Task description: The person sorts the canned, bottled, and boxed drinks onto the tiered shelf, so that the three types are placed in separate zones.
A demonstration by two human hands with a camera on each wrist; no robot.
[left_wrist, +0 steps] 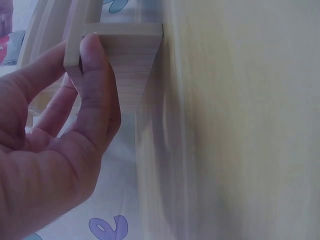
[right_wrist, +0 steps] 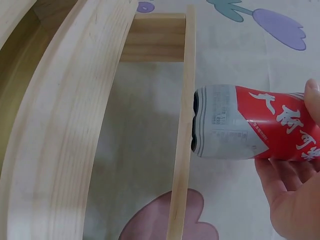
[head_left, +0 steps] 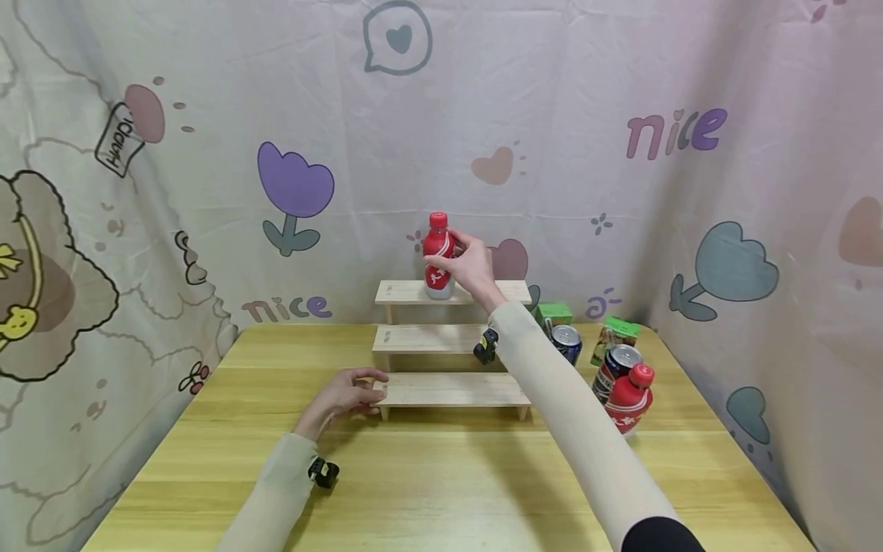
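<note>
My right hand (head_left: 472, 267) grips a red and grey plastic bottle (head_left: 438, 242) with a red cap around its middle, upright at the top board of a three-step wooden shelf (head_left: 451, 389). In the right wrist view, the base of the bottle (right_wrist: 225, 122) meets the edge of the top board (right_wrist: 184, 150). My left hand (head_left: 345, 395) holds the left end of the lowest step. Seen from the left wrist, thumb and fingers pinch the corner of that board (left_wrist: 73, 55).
Right of the shelf stand a second red bottle (head_left: 629, 400), a dark can (head_left: 616, 368), a blue can (head_left: 567, 343) and two green boxes, one (head_left: 617, 330) farther right. A patterned curtain (head_left: 414, 138) hangs behind the wooden table (head_left: 428, 491).
</note>
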